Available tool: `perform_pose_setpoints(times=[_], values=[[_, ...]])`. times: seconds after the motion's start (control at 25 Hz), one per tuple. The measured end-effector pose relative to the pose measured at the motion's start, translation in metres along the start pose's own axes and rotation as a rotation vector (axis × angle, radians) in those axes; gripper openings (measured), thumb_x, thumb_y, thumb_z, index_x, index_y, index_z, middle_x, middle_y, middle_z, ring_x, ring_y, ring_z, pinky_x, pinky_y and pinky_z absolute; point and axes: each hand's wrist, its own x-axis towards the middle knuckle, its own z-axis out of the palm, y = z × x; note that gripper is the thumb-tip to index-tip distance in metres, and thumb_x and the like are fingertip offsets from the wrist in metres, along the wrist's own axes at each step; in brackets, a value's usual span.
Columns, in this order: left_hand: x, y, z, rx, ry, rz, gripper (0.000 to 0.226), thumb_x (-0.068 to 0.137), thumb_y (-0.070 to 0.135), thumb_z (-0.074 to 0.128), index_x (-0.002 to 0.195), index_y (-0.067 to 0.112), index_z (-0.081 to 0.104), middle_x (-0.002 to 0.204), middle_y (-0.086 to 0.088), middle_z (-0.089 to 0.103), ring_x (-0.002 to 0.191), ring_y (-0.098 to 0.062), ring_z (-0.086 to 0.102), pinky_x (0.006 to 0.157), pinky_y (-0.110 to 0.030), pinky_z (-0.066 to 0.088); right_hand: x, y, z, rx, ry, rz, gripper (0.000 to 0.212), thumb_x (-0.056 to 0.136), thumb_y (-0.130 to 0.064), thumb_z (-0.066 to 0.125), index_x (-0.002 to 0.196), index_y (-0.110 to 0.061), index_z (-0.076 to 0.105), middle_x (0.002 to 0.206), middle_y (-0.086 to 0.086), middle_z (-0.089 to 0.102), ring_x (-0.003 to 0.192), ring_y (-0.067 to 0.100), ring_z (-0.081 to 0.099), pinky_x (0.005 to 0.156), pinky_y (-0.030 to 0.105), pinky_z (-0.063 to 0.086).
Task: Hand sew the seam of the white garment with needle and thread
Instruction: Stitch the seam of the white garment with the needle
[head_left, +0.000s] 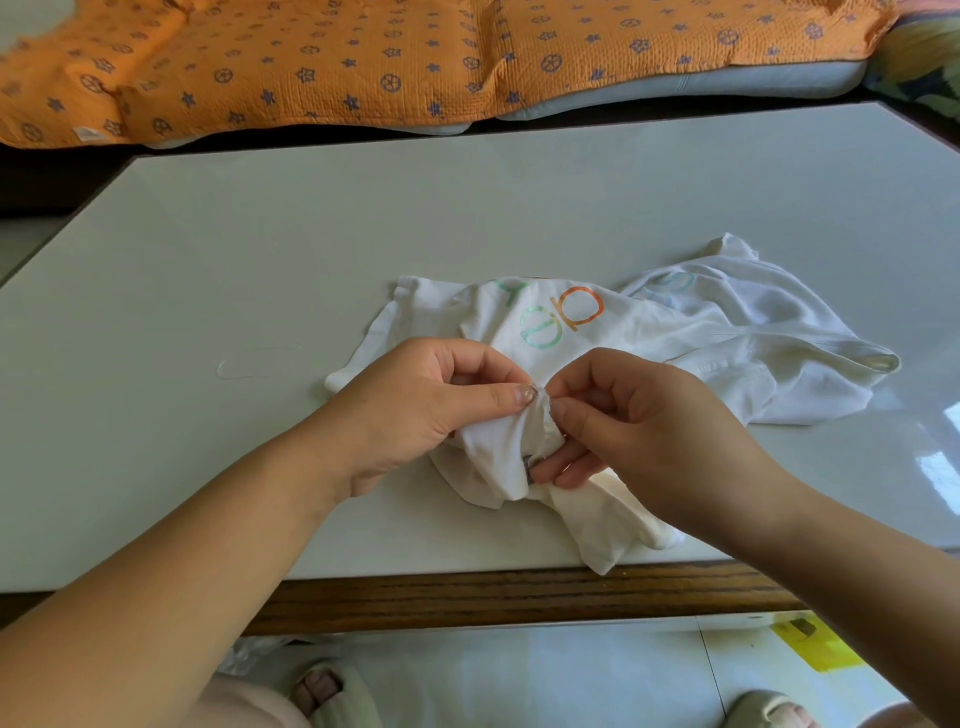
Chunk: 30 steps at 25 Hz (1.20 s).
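Observation:
A white garment (696, 332) with coloured letters printed on it lies crumpled near the front edge of the table. My left hand (415, 410) pinches a bunched fold of its cloth between thumb and fingers. My right hand (639, 426) meets that fold from the right, thumb and forefinger pinched together at the cloth's edge. The needle is too small to make out between the fingertips. A faint loop of pale thread (254, 364) lies on the table to the left of the garment.
The pale glossy table (363, 218) has a wooden front edge (493, 597). Behind it lies an orange patterned cushion cover (363, 57). Below the table are tiled floor, slippered feet (332, 691) and a yellow packet (810, 644).

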Motion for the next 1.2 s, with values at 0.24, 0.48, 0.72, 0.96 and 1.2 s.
perform_pose_setpoints(times=[0.24,0.48,0.72,0.96,1.2], values=[[0.001,-0.002,0.003,-0.105,-0.004,-0.043,0.011,0.064,0.027,0.074,0.073,0.021,0.076,0.075,0.003,0.071,0.072,-0.005,0.065,0.063,-0.016,0.051,0.004,0.000,-0.001,0.032,0.010,0.018,0.013,0.094,-0.009,0.058,0.086,-0.017,0.064,0.068,0.006,0.072,0.068,0.025,0.072,0.062,0.030,0.058],[0.002,-0.002,0.004,-0.118,0.030,-0.051,0.013,0.063,0.028,0.075,0.074,0.021,0.076,0.077,0.004,0.072,0.073,-0.005,0.066,0.065,-0.016,0.052,0.004,-0.002,-0.002,0.078,0.031,0.039,0.009,0.092,-0.006,0.061,0.088,-0.011,0.067,0.068,0.010,0.073,0.063,0.027,0.070,0.058,0.027,0.058],[0.002,-0.005,0.007,-0.079,0.042,-0.036,0.013,0.065,0.028,0.074,0.075,0.020,0.075,0.079,0.000,0.073,0.076,-0.009,0.068,0.073,-0.023,0.053,0.006,-0.003,0.003,0.158,0.088,-0.008,0.010,0.091,-0.006,0.062,0.089,-0.011,0.070,0.069,0.005,0.074,0.064,0.019,0.073,0.060,0.023,0.058],[0.004,-0.004,0.006,-0.091,0.070,-0.062,0.027,0.062,0.029,0.076,0.085,0.016,0.077,0.087,-0.003,0.076,0.082,-0.013,0.071,0.079,-0.026,0.054,0.016,-0.006,-0.006,0.130,0.233,-0.045,0.011,0.092,-0.014,0.064,0.082,-0.010,0.066,0.079,0.003,0.074,0.057,0.017,0.069,0.046,0.023,0.049],[0.002,-0.003,0.004,-0.054,0.067,-0.084,0.030,0.059,0.035,0.077,0.085,0.021,0.080,0.092,0.001,0.077,0.090,-0.009,0.071,0.084,-0.025,0.049,0.032,-0.015,-0.028,0.839,0.123,0.106,0.013,0.099,-0.011,0.048,0.089,-0.007,0.055,0.080,0.010,0.073,0.067,0.018,0.073,0.056,0.020,0.057]])
